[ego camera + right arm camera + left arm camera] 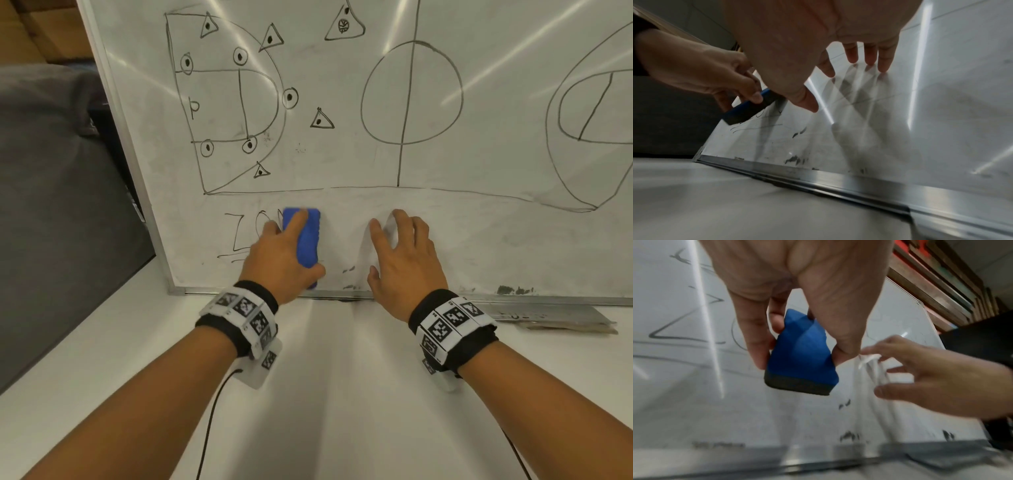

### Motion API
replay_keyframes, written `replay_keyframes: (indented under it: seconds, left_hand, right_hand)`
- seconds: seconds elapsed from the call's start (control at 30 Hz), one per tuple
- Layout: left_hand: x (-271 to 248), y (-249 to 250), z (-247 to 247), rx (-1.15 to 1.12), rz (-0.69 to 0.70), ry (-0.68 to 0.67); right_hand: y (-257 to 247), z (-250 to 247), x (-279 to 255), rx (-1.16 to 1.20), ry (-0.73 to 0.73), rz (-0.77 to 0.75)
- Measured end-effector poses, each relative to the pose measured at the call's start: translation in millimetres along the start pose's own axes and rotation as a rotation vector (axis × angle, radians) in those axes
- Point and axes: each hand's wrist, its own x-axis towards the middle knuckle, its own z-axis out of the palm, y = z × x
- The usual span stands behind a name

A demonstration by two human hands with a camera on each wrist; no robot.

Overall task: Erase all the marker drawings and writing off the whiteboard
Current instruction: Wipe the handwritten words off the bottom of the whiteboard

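Note:
A whiteboard [359, 164] leans upright on a white table, covered in black marker: a court diagram with circles and triangles [239, 99], a centre circle [411, 92], and letters "ZO" [246, 233] at lower left. My left hand [284, 253] grips a blue eraser [305, 240] with a dark felt base [797, 386], holding it against the board just right of the letters. My right hand [400, 246] is spread open with its fingertips [882, 65] on the board, to the right of the eraser. Small marker smudges [849, 436] sit near the bottom frame.
The board's metal bottom rail [838, 178] rests on the white table [325, 394]. A grey cushion or sofa [51, 205] is to the left of the board. A metal ruler-like strip [555, 317] lies at the board's foot on the right.

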Motion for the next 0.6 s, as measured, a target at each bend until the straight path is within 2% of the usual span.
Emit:
replay_keyframes:
  seconds: [0.07,0.2,0.37,0.53,0.6]
  left_hand:
    - [6.5,-1.5,-7.3,0.006,0.009,0.016]
    - [-6.1,1.1,1.8,0.141,0.083,-0.161]
    - [2.7,-5.3,-0.1,0.045,0.014,-0.002]
    - [-1.6,-10.8,-1.9,0.138,0.066,-0.082]
    - [-1.5,-16.1,-3.8,0.140,0.037,-0.052]
  right_hand:
    - [0.5,0.5,0.4,-0.004,0.006,-0.001]
    - [-4.0,2.1,1.0,-0.002,-0.011,0.002]
    - [-5.2,2.5,0.3,-0.010,-0.014,-0.013]
    - [-7.2,4.6,1.4,-0.020,-0.003,-0.010]
    - [-8.3,4.7,1.8,-0.021,-0.004,-0.005]
